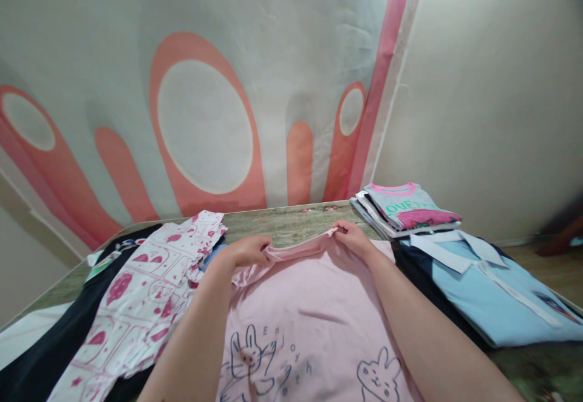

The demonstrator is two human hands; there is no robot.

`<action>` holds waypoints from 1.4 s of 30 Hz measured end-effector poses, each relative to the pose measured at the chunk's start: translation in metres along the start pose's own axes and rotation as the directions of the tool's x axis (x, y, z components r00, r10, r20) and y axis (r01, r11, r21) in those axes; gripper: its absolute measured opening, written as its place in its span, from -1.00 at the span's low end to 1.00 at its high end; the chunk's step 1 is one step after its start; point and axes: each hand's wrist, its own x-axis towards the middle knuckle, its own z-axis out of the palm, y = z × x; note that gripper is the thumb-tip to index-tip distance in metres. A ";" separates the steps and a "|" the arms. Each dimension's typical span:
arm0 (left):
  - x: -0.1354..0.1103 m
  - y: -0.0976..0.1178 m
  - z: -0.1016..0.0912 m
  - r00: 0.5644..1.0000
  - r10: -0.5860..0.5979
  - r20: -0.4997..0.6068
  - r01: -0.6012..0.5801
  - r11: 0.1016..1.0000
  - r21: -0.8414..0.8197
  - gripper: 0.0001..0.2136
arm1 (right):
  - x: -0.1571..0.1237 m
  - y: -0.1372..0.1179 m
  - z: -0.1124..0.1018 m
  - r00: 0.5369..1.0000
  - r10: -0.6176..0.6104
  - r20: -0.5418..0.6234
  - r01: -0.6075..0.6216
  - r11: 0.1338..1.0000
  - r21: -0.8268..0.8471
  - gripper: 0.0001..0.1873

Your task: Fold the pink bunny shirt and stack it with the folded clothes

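A pink T-shirt (pixel 314 311) with dark line drawings of rabbits and scattered letters is spread in front of me, its neckline at the far end. My left hand (pixel 248 250) pinches the left side of the collar. At the collar's right side, my right hand (pixel 353 238) grips the edge between thumb and fingers. The neckband stretches between both hands, slightly raised. The shirt's lower part runs out of view at the bottom, and my forearms cover parts of its sides.
To the left lie a white garment with pink prints (pixel 132 305), and a black garment (pixel 50 347) beneath it. On the right are a light blue collared shirt (pixel 496 305) and a stack of folded shirts (pixel 405 207). A wooden-patterned table (pixel 273 223) meets a decorated wall (pixel 273 56).
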 end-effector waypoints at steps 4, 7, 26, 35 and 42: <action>-0.004 -0.006 -0.006 0.966 -0.124 -0.228 0.153 0.981 0.116 -0.91 | -0.001 0.004 -0.006 0.999 0.027 0.033 -0.025 0.997 -0.070 -0.82; 0.002 -0.002 0.001 0.880 -0.200 -0.432 0.289 0.946 0.149 -0.82 | -0.001 0.009 -0.010 0.999 0.051 0.017 -0.048 0.984 -0.170 -0.82; 0.025 -0.066 0.043 0.835 -0.369 -0.407 0.433 0.898 0.075 -0.62 | 0.000 0.015 -0.037 0.952 0.307 0.007 -0.241 0.761 -0.603 -0.70; 0.022 -0.093 0.035 0.828 -0.361 -0.428 0.399 0.917 -0.002 -0.77 | -0.004 0.013 -0.052 0.953 0.301 0.034 -0.224 0.774 -0.592 -0.79; 0.025 -0.097 0.050 0.778 -0.398 -0.486 0.441 0.897 -0.027 -0.78 | -0.007 0.002 -0.047 0.956 0.287 -0.069 -0.270 0.757 -0.595 -0.89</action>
